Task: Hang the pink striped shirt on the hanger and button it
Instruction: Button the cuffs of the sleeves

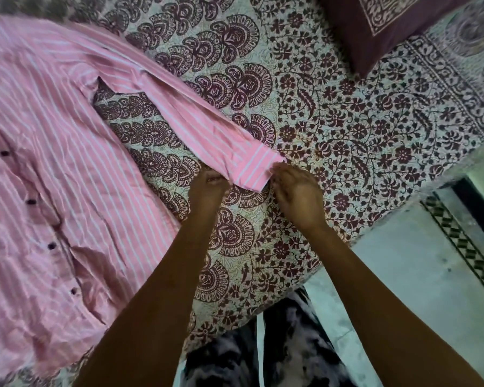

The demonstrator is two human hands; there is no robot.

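Observation:
The pink striped shirt lies spread flat on the bed at the left, its dark buttons running down the front. One long sleeve stretches to the right, ending in a cuff near the middle of the view. My left hand pinches the cuff's near left edge with curled fingers. My right hand is at the cuff's right edge, fingers curled on the fabric. No hanger is in view.
A patterned maroon and cream bedsheet covers the bed. A maroon pillow sits at the top right. The bed's edge runs diagonally at the lower right, with pale floor beyond and my patterned trousers below.

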